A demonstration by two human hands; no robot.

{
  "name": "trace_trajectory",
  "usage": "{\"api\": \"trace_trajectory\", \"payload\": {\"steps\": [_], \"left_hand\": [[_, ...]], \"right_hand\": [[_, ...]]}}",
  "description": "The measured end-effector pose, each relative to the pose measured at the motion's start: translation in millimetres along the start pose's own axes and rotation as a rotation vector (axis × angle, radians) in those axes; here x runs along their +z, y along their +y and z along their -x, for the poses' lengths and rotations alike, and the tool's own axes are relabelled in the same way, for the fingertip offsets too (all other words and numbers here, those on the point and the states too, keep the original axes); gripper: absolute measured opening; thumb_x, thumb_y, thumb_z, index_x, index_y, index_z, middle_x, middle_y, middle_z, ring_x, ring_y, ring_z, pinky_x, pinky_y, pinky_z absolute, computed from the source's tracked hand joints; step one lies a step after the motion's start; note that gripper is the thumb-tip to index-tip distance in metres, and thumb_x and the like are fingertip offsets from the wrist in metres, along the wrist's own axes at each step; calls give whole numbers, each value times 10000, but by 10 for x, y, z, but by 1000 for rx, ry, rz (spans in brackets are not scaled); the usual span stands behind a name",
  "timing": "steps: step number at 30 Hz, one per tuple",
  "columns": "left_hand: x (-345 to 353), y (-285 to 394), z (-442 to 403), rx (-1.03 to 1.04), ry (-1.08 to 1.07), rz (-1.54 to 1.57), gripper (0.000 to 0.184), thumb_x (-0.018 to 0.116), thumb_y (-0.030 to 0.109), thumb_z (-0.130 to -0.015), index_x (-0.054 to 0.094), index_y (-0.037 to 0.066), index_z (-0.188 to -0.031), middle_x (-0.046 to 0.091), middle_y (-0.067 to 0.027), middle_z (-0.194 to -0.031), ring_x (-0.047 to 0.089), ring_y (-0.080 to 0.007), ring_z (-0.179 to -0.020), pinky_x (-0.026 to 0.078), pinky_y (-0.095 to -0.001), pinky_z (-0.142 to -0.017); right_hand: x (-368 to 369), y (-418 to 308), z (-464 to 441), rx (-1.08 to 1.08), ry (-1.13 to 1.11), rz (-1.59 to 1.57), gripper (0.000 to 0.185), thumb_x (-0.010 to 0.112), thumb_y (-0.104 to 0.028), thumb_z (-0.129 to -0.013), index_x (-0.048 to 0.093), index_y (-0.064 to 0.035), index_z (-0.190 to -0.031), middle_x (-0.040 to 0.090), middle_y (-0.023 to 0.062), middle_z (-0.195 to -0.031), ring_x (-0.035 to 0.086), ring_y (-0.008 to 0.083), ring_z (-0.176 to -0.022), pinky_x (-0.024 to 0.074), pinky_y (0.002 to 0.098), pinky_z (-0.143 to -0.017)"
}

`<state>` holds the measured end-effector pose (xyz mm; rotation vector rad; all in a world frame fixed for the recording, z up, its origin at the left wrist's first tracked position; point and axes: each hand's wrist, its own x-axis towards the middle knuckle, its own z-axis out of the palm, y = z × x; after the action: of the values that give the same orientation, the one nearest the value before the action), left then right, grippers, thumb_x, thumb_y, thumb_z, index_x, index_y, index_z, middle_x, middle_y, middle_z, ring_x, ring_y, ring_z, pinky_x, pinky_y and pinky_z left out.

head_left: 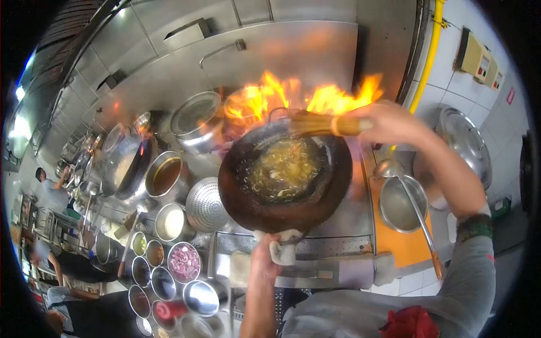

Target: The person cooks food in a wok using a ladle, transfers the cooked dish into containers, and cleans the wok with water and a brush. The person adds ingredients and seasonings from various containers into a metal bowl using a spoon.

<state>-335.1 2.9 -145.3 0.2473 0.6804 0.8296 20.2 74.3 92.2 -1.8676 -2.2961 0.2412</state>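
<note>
A dark wok (236, 191) is tilted over the burner, with yellowish, frothy liquid (287, 169) in its bowl. My left hand (264, 260) is closed at the wok's near edge, gripping it through a folded white cloth (284, 248); the handle itself is mostly hidden. In my right hand (389, 123) is a bamboo wok brush (321, 124), held by its bound end. Its bristles point left, over the far rim of the wok. Tall orange flames (344, 98) rise just behind the wok and close to the brush.
To the right, a ladle (420, 217) rests across a metal pot (394, 211). Left of the wok are a perforated strainer (206, 204), a pot of brown liquid (167, 174) and a bowl of chopped red onion (184, 262). Other people (53, 188) stand farther left.
</note>
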Motion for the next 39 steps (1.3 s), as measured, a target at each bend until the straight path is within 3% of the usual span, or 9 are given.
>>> {"api": "trace_trajectory", "payload": {"steps": [4, 8, 9, 11, 13, 15, 23, 31, 39], "left_hand": [[97, 487, -97, 76, 88, 21, 413, 460, 158, -886, 534, -159, -1140, 637, -292, -1121, 657, -419, -968, 579, -477, -881], [-39, 1115, -248, 98, 41, -58, 252, 436, 154, -960, 513, -51, -1086, 622, -279, -1118, 632, -401, -1043, 540, -531, -939], [36, 1261, -246, 130, 71, -76, 404, 455, 161, -878, 530, -146, -1129, 644, -280, -1065, 659, -417, -914, 589, -476, -852], [-43, 1580, -327, 143, 59, -113, 380, 448, 156, -882, 542, -137, -1105, 647, -275, -1047, 665, -405, -892, 593, -483, -808], [-204, 1904, -502, 178, 72, -135, 351, 444, 150, -886, 549, -124, -1079, 647, -267, -1024, 666, -398, -866, 593, -492, -778], [-328, 2223, -657, 228, 133, -175, 302, 446, 138, -889, 555, -103, -1034, 646, -255, -989, 666, -393, -843, 591, -505, -755], [-231, 3454, -1331, 482, 243, -307, 181, 533, 154, -910, 550, 21, -1032, 657, -179, -881, 675, -362, -781, 572, -516, -697], [18, 4522, -2385, 789, 504, -495, 348, 598, 90, -821, 553, -76, -1124, 661, -184, -945, 685, -315, -792, 555, -472, -666], [85, 4998, -3276, 837, 898, -764, 637, 672, 189, -785, 418, -28, -1327, 627, -228, -1221, 642, -360, -1110, 508, -451, -941]], "right_hand": [[-302, -114, 783, 67, 172, -61, 534, 761, -261, -790, 639, -106, -1286, 680, 163, -1195, 649, 339, -1088, 499, 405, -951], [-327, -422, 1448, 361, 101, -404, 564, 775, -195, -795, 608, -22, -1305, 665, 165, -1240, 613, 259, -1181, 451, 356, -1038], [-215, -400, 1636, 377, 118, -472, 569, 779, -174, -794, 601, -2, -1306, 667, 158, -1237, 599, 235, -1198, 434, 346, -1057], [219, -295, 1994, 317, 184, -433, 582, 794, -143, -785, 600, -15, -1319, 705, 124, -1090, 671, 196, -995, 523, 321, -903], [566, -474, 2181, 692, 106, -850, 568, 796, -111, -782, 612, -23, -1312, 701, 85, -937, 664, 126, -746, 544, 277, -679], [1134, -442, 2350, 799, 114, -846, 567, 806, -113, -772, 626, -44, -1306, 668, 45, -848, 595, 65, -597, 482, 238, -525], [2503, -671, 2568, 919, 146, -515, 634, 809, -278, -710, 633, -54, -1275, 705, 189, -1108, 674, 343, -1048, 520, 385, -933], [2693, -851, 2527, 1019, 139, -351, 583, 794, -293, -715, 658, -125, -1256, 701, 187, -1101, 679, 366, -977, 542, 431, -876], [2909, -865, 2263, 1047, 169, -216, 581, 753, -240, -725, 614, -156, -1283, 704, 193, -984, 680, 384, -908, 552, 468, -802]]}}
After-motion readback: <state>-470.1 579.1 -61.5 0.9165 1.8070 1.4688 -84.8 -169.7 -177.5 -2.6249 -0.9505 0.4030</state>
